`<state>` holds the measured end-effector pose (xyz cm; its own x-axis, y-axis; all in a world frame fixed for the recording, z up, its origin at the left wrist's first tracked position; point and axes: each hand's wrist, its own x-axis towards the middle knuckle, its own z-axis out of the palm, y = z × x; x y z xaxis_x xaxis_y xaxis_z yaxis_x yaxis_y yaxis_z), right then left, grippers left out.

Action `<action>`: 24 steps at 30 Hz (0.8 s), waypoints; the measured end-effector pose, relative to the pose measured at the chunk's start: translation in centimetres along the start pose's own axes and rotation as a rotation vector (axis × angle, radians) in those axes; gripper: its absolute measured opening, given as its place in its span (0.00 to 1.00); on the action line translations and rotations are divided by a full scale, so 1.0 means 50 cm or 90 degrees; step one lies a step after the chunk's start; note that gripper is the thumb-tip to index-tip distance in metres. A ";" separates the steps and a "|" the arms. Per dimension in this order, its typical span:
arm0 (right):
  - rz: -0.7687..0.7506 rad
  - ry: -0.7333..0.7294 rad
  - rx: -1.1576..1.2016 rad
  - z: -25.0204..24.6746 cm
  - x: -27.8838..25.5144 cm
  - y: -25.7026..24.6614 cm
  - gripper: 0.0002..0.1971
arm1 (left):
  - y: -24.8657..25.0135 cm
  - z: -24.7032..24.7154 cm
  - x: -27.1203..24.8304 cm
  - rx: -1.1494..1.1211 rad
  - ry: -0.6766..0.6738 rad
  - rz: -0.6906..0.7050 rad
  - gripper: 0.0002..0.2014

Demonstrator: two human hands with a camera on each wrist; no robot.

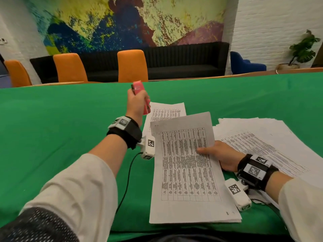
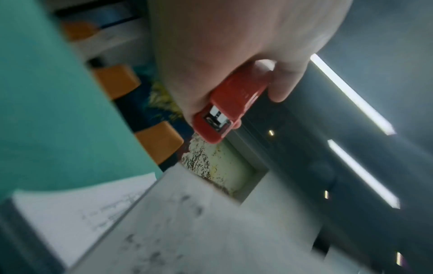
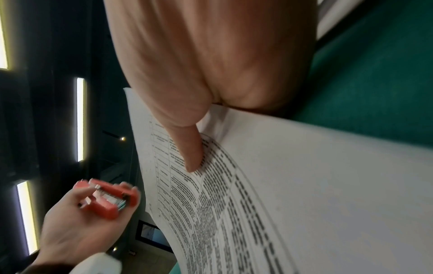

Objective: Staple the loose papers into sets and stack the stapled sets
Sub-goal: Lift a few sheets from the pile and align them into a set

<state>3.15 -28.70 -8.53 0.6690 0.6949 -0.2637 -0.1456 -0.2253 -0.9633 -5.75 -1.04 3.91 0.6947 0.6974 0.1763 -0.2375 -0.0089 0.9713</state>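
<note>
The set (image 1: 187,172) is held up off the table (image 1: 52,128) by the right hand (image 1: 222,155), thumb pinched on top; the stapler (image 1: 141,96) is gripped in the left hand (image 1: 135,103), up near the set's top corner; sheets could slip crooked if the pinch is weak; a bad staple could follow.

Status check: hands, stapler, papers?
Left hand grips red stapler, raised off table. Right hand pinches paper set, tilted up. Loose pile right. Nothing blocking.

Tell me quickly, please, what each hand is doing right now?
Left hand: closed around the red stapler.
Right hand: pinching the paper set.
</note>
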 end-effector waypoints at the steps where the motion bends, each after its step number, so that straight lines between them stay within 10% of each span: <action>1: 0.000 0.001 0.006 -0.001 0.001 0.001 0.22 | -0.004 0.022 0.002 0.036 -0.017 0.027 0.13; 24: -0.016 -0.004 0.063 -0.003 -0.009 -0.001 0.17 | -0.187 0.033 -0.006 0.289 0.076 0.012 0.16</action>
<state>2.98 -29.11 -8.34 0.6686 0.7042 -0.2391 -0.2006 -0.1388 -0.9698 -2.65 -2.35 -4.99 0.6040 0.7711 0.2014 0.0892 -0.3165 0.9444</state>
